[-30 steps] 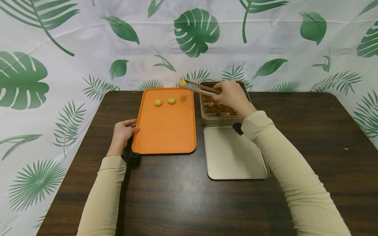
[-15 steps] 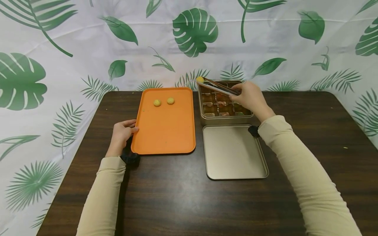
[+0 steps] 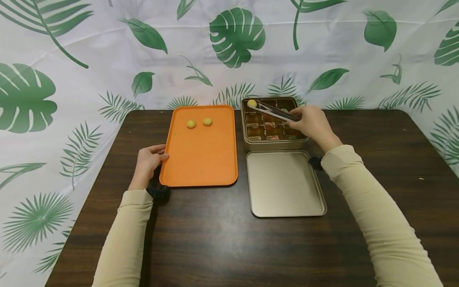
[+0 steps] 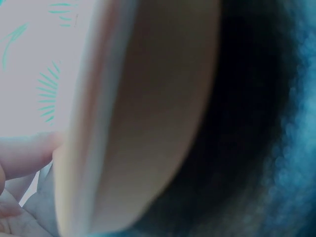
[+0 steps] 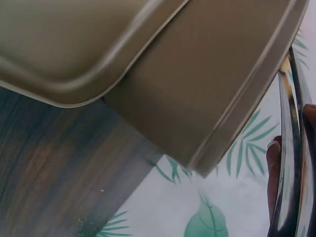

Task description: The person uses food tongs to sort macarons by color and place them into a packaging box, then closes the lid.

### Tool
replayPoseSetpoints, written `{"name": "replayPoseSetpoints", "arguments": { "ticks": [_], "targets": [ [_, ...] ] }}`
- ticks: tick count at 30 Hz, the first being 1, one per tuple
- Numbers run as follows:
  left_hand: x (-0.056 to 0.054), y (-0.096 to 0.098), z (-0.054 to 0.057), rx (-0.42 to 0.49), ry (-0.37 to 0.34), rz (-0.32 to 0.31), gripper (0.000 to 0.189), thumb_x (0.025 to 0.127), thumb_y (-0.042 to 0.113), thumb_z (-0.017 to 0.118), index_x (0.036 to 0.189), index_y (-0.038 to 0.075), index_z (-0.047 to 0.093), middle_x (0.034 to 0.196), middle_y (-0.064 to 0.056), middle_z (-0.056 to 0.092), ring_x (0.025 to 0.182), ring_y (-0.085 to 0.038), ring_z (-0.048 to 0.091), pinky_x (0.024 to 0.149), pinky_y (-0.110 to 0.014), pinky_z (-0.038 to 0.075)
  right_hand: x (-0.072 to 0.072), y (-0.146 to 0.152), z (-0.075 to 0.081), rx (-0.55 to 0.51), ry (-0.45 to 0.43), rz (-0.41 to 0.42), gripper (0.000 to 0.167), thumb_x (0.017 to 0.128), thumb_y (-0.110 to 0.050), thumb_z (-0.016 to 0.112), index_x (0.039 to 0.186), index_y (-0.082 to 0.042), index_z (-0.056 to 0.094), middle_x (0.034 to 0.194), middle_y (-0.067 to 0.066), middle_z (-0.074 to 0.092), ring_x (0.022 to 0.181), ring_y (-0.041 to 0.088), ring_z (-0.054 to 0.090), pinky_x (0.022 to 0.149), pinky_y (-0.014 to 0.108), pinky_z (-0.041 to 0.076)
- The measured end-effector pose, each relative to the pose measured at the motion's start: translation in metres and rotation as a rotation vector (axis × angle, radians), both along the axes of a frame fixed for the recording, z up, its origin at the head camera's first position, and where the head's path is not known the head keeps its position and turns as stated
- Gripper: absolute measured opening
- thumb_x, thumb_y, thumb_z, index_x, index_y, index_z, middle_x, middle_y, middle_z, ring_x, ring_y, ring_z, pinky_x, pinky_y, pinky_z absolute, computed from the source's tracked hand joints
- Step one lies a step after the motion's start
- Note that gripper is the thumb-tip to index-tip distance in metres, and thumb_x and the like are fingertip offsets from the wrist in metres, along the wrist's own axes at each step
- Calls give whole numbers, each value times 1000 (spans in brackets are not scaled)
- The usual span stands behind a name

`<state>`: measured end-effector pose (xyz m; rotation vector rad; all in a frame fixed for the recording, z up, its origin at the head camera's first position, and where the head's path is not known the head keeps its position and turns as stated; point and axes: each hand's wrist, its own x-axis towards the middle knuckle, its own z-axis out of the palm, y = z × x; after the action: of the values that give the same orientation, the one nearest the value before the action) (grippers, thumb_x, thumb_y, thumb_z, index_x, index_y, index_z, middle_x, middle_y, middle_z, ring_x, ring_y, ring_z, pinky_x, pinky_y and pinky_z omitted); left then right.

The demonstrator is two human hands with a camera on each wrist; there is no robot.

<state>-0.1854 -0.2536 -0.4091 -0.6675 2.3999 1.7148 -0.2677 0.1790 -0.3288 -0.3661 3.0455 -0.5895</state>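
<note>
My right hand (image 3: pixel 313 123) grips metal tongs (image 3: pixel 274 111), whose tips pinch a yellow macaron (image 3: pixel 252 104). The macaron overlaps the back left compartment of a gold tin (image 3: pixel 276 146) in the head view. In the right wrist view the tongs (image 5: pixel 291 163) run along the right edge, with fingers on both sides. My left hand (image 3: pixel 146 163) holds the left edge of an orange tray (image 3: pixel 201 159) between thumb and fingers. Two more yellow macarons, one (image 3: pixel 191 124) beside the other (image 3: pixel 207 122), lie near the tray's far end. In the left wrist view the tray's edge is blurred and close.
A gold lid (image 3: pixel 287 185) lies flat in front of the tin, right of the tray. Inside the tin sits a brown divided insert (image 3: pixel 255 119) with dark compartments. A leaf-patterned cloth (image 3: pixel 229 79) hangs behind the dark wooden table (image 3: pixel 215 239).
My right hand has moved right with the tongs, carrying the macaron from above the tray's far right corner to over the tin's back left. My left hand stays on the tray.
</note>
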Motion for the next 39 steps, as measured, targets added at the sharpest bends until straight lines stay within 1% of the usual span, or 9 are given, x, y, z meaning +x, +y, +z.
{"name": "replayPoseSetpoints", "arguments": {
  "ticks": [1, 5, 11, 14, 27, 34, 37, 39],
  "targets": [
    [0, 0, 0, -1, -1, 1, 48, 96, 1, 51, 143, 1, 42, 145, -21, 45, 130, -32, 49, 108, -40, 44, 0, 0, -1, -2, -5, 0, 41, 90, -18, 63, 127, 1, 60, 113, 28, 65, 48, 17, 44, 49, 31, 35],
    [0, 1, 1, 2, -5, 7, 48, 96, 1, 51, 143, 1, 42, 145, -21, 45, 130, -32, 48, 108, -40, 44, -2, 2, -4, -6, -14, 6, 40, 90, -18, 64, 125, 2, 61, 109, 28, 66, 47, 17, 45, 47, 30, 35],
    [0, 1, 2, 9, -2, 8, 48, 96, 0, 50, 143, 1, 42, 146, -21, 44, 131, -31, 47, 109, -39, 43, -3, 3, -6, -16, -16, 3, 40, 90, -18, 63, 124, 2, 62, 89, 26, 69, 43, 15, 41, 44, 29, 32],
    [0, 1, 2, 11, -2, 11, 48, 96, 0, 50, 143, 1, 42, 146, -21, 44, 131, -31, 47, 109, -39, 43, -3, 3, -6, -16, -16, 3, 39, 90, -18, 63, 124, 2, 62, 85, 25, 69, 42, 15, 40, 44, 29, 32],
    [-1, 1, 0, 6, -8, 12, 48, 96, 1, 51, 143, 2, 43, 146, -20, 45, 131, -31, 47, 109, -40, 44, -2, 2, -5, -11, -21, -1, 42, 90, -19, 63, 127, 1, 60, 91, 26, 69, 43, 15, 40, 45, 30, 33],
    [0, 0, 1, 4, -10, 15, 48, 96, 1, 50, 143, 2, 43, 146, -20, 45, 131, -32, 48, 109, -40, 44, -1, -6, -5, -23, 37, -11, 45, 90, -21, 64, 128, 2, 59, 107, 29, 67, 48, 17, 41, 51, 31, 34],
    [0, 0, 1, 5, -8, 12, 48, 96, 2, 51, 143, 1, 42, 146, -21, 44, 131, -32, 47, 109, -40, 44, -1, -14, -5, -40, 41, -10, 46, 90, -22, 64, 129, 0, 58, 91, 25, 69, 45, 15, 37, 48, 30, 32],
    [0, 1, 1, 6, -8, 12, 48, 96, 2, 51, 143, 1, 42, 146, -21, 44, 131, -32, 47, 109, -40, 44, -1, -20, -4, -47, 44, 0, 46, 90, -22, 64, 130, 0, 58, 70, 18, 66, 42, 13, 34, 45, 28, 30]
  ]
}}
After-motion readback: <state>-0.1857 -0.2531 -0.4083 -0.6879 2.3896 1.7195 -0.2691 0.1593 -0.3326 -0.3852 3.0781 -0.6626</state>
